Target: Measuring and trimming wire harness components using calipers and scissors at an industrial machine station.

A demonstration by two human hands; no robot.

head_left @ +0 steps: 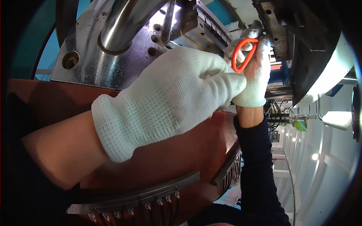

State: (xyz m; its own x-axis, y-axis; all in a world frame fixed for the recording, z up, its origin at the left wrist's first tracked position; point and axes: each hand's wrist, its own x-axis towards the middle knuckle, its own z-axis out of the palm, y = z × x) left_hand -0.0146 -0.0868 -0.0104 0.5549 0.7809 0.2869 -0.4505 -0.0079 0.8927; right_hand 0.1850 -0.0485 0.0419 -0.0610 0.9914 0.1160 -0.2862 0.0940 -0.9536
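Note:
My left hand (184, 86), in a white knitted glove, is large in the foreground. Its fingers are curled and its thumb presses against them; whatever they may hold is hidden. Farther off and to the right, my right hand (260, 64), gloved in white too, pinches a smooth orange-red loop (236, 52) between thumb and fingers. The loop looks like a bent ring of cord or rubber, and its exact kind cannot be told. Its lower end comes close to my left thumb; whether they touch is unclear. Both hands are beside a metal block (200, 35) of a machine.
A thick shiny steel column (122, 22) rises from a drilled metal plate (90, 67) at upper left. Dark machine parts (281, 34) overhang my right hand. Below lies a reddish-brown panel (181, 150) with a dark bar (151, 192) carrying several cable connectors.

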